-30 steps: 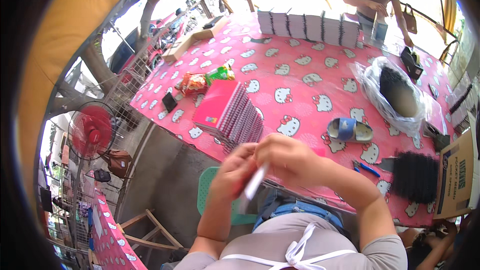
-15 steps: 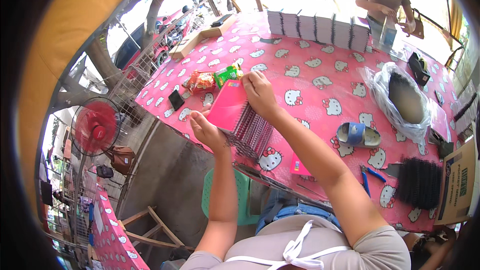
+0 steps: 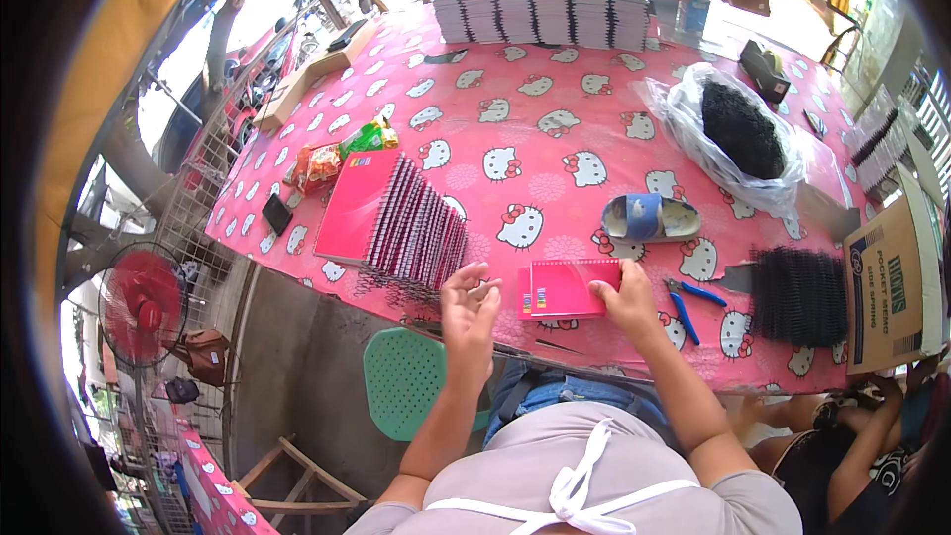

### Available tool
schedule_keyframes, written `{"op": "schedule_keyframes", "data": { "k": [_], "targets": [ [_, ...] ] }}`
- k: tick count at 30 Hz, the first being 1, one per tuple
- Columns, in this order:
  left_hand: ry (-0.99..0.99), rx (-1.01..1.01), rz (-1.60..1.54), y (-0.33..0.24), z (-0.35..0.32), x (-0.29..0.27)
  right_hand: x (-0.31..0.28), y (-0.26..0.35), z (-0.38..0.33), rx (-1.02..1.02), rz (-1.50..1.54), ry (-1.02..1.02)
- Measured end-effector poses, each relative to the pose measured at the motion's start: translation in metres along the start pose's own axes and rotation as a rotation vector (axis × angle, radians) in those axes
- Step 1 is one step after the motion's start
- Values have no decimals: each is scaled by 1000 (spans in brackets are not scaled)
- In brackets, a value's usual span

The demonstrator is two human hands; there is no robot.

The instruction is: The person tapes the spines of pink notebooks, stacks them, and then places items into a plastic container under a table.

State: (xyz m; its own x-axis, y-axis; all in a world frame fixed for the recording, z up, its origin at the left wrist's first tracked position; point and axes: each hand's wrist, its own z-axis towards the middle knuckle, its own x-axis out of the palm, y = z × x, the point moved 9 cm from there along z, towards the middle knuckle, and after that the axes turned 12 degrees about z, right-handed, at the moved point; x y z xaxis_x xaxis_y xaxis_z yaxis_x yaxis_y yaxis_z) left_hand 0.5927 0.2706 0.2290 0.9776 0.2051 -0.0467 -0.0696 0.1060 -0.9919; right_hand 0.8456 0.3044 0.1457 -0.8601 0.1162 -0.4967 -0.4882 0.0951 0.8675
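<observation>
— Notebook (image 3: 561,289) position first: where is it now?

— The small pink spiral notebook lies flat at the near edge of the pink table (image 3: 555,99), at about 6 o'clock of the cloth. Half a second ago both hands were out at the fanned stack of pink notebooks (image 3: 401,223), which lies at 9 o'clock from it; now one book lies in front of the person.

— And the hands, from left to right?

— The left hand (image 3: 468,299) hovers just beside the book's left end, fingers loosely apart and holding nothing that I can see. The right hand (image 3: 626,299) presses on the right end, fingers together on the cover, not clamped around it.

— What is further right?

— Blue-handled pliers (image 3: 688,299) lie at 3 o'clock, near a pile of black spiral coils (image 3: 797,292). I think a new book is now ready for work.
</observation>
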Motion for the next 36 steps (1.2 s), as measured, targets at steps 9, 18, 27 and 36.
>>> {"op": "schedule_keyframes", "data": {
  "k": [9, 18, 27, 36],
  "targets": [
    [199, 341, 637, 50, -3, 62, 29, 34, -11, -415, 603, 93],
    [71, 622, 832, -19, 3, 85, -72, 21, 1, -466, -95, -190],
    [115, 641, 826, -25, 1, 98, -239, -111, -1, 305, -643, -409],
    [171, 565, 780, -21, 0, 101, -139, 23, -10, -524, -108, -202]
  ]
}}
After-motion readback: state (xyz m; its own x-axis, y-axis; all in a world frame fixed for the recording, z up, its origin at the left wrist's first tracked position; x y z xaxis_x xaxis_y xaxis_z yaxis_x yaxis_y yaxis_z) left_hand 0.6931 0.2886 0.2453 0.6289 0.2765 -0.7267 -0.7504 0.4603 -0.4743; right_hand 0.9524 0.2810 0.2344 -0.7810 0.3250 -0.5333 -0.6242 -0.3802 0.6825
